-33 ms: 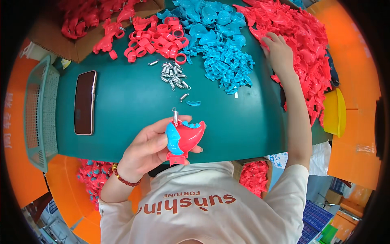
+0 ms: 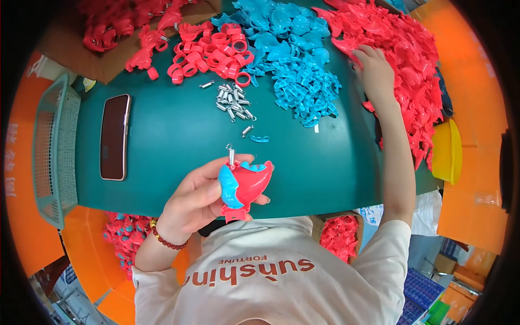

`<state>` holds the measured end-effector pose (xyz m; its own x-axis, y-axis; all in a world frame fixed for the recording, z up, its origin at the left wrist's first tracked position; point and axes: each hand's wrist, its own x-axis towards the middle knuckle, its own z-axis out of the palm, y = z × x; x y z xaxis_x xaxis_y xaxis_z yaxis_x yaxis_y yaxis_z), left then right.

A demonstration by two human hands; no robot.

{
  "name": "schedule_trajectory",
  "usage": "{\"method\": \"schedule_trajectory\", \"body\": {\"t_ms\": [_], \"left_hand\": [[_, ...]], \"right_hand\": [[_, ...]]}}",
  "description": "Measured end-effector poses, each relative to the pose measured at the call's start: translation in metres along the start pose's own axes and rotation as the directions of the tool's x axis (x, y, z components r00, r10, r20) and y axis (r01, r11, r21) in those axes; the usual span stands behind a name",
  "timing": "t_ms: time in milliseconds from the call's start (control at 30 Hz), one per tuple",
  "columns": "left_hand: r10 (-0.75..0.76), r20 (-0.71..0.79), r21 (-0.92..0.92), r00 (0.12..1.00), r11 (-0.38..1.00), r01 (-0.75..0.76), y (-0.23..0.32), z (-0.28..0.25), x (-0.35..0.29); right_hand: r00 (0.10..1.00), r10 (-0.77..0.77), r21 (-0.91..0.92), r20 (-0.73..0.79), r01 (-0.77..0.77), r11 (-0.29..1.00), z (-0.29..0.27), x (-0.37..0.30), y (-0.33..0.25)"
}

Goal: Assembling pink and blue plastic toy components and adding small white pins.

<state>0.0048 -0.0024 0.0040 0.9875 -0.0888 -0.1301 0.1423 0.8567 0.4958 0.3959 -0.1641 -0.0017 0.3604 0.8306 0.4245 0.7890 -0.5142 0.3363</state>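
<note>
My left hand point(image 2: 197, 197) is closed on a red and blue plastic toy part point(image 2: 252, 185), held above the table's near edge. The part has a red curved shell with a pointed tip, blue pieces at its side and top, and a red tab below. A metal spring point(image 2: 232, 156) with a looped end stands up from its top. My right hand point(image 2: 374, 73) reaches to the left edge of the heap of red plastic shells point(image 2: 406, 65). Its fingers are bent around a red piece there, mostly hidden by the fingers.
Red rings point(image 2: 216, 54), blue shells point(image 2: 281, 32), small blue pieces point(image 2: 306, 89) and springs point(image 2: 233, 100) lie across the green table point(image 2: 179, 146). A phone point(image 2: 114, 138) and a green basket point(image 2: 57, 151) are at the left. A yellow tub point(image 2: 447, 149) is right; a cardboard box point(image 2: 92, 65) is far left.
My right hand's fingers have drawn in slightly at the edge of the red heap. My left hand and the toy part have barely moved.
</note>
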Motion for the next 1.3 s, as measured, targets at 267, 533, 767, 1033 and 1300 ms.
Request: {"method": "schedule_trajectory", "body": {"t_ms": [267, 533, 767, 1033, 1300], "left_hand": [[0.218, -0.158, -0.059, 0.963, 0.972, -0.23, 0.002, 0.017, 0.005], [0.078, -0.138, 0.048, 0.987, 0.996, -0.072, 0.009, 0.004, -0.01], [0.055, -0.043, 0.173, 0.998, 0.984, -0.047, 0.01, 0.003, -0.022], [-0.034, 0.014, -0.074, 0.999, 0.997, 0.035, 0.004, -0.013, -0.02], [0.08, 0.034, -0.003, 0.996, 0.997, -0.08, 0.0, -0.005, -0.017]], "right_hand": [[0.785, -0.001, 0.703, 0.62, -0.555, -0.445, -0.132, -0.043, -0.154], [0.934, -0.007, 0.912, 0.357, -0.35, -0.213, -0.151, -0.045, -0.176], [0.957, -0.263, 0.986, 0.126, -0.091, 0.139, -0.147, -0.034, -0.17], [0.914, -0.288, 0.958, 0.286, -0.278, 0.069, -0.142, -0.041, -0.169], [0.934, -0.143, 0.936, 0.326, -0.298, 0.188, -0.136, -0.047, -0.178]]}}
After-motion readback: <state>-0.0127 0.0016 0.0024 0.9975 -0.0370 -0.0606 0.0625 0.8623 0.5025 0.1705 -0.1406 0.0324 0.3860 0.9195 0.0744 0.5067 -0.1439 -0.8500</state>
